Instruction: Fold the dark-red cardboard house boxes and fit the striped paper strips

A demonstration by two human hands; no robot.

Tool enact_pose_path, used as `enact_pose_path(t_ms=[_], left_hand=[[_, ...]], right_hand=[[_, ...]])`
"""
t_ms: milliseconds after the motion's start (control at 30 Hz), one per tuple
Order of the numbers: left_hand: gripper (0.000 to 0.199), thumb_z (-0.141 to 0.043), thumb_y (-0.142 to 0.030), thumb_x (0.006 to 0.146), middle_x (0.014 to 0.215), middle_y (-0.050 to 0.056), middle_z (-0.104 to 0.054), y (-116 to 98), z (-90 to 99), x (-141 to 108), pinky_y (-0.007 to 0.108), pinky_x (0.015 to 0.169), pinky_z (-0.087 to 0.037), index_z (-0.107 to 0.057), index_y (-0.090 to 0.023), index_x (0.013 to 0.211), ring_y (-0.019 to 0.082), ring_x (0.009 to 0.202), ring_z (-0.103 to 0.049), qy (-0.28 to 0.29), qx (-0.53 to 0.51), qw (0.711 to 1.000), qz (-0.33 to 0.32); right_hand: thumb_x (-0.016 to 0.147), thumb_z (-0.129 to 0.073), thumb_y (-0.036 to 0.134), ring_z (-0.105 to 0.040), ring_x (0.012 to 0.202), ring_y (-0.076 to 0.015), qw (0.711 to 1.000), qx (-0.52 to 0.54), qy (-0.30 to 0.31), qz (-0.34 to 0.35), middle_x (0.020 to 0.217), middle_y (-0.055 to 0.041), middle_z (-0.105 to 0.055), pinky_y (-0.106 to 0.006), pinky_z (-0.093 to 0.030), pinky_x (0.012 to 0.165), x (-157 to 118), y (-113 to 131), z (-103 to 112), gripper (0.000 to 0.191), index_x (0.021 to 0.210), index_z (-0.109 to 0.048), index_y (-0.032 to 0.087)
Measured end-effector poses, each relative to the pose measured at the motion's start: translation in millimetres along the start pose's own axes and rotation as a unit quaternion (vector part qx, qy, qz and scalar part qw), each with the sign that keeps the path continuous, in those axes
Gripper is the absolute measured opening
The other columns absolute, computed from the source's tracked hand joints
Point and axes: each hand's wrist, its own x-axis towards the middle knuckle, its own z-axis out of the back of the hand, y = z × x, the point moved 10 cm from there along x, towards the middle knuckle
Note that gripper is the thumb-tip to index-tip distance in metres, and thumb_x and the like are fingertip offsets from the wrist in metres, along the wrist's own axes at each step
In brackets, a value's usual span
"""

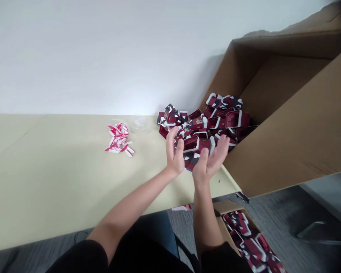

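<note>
A heap of dark red hollow pieces (210, 123) with white rims and black patches lies on the table's right end and spills from the mouth of a cardboard box. My left hand (175, 153) is at the heap's near left side, fingers stretched up and thumb apart. Facing it, my right hand (209, 161) is at the near right side, fingers extended and thumb raised. One dark red piece (191, 144) shows between the two hands. Neither hand is closed around anything; whether the fingers touch the pieces is hard to tell.
The large cardboard box (290, 140) lies tilted at the table's right end. Small red-and-white striped pieces (119, 139) lie on the pale yellow table (59, 170), near a clear round dish (139, 123). Below, a lower box (223, 231) holds more dark red pieces.
</note>
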Motion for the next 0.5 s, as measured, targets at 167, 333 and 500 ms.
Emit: enact_pose_path(t_ms=[167, 333, 500], left_hand=[[0.044, -0.035, -0.051, 0.101, 0.15, 0.006, -0.044, -105, 46.4, 11, 0.046, 0.112, -0.042, -0.045, -0.031, 0.138, 0.027, 0.139, -0.044, -0.007, -0.087, 0.995, -0.044], [0.044, -0.033, -0.049, 0.102, 0.153, 0.003, -0.04, -166, 116.7, 4, 0.049, 0.111, -0.044, -0.039, -0.037, 0.143, 0.029, 0.141, -0.042, -0.042, 0.031, 0.99, -0.132], [0.05, -0.056, -0.065, 0.085, 0.128, 0.001, -0.064, -143, 166.1, -1, 0.053, 0.109, -0.047, -0.058, -0.038, 0.126, 0.03, 0.126, -0.058, 0.188, 0.298, 0.909, -0.222]], right_hand=[[0.1, -0.024, 0.036, -0.017, 0.151, -0.0294, 0.988, 0.122, 0.076, 0.051, 0.162, -0.0066, -0.015, -0.063, -0.025, 0.116, -2, 115, -29, 0.066, 0.157, 0.009, 0.033], [0.101, -0.026, 0.037, -0.016, 0.151, -0.0278, 0.964, 0.234, 0.117, 0.046, 0.161, -0.003, -0.017, -0.06, -0.022, 0.119, -11, 170, -59, 0.065, 0.157, 0.007, 0.037], [0.098, -0.039, 0.053, -0.023, 0.15, -0.0268, 0.801, 0.444, 0.386, -0.112, 0.161, -0.0027, -0.023, -0.055, -0.029, 0.119, -73, 212, -178, 0.069, 0.156, -0.008, 0.034]])
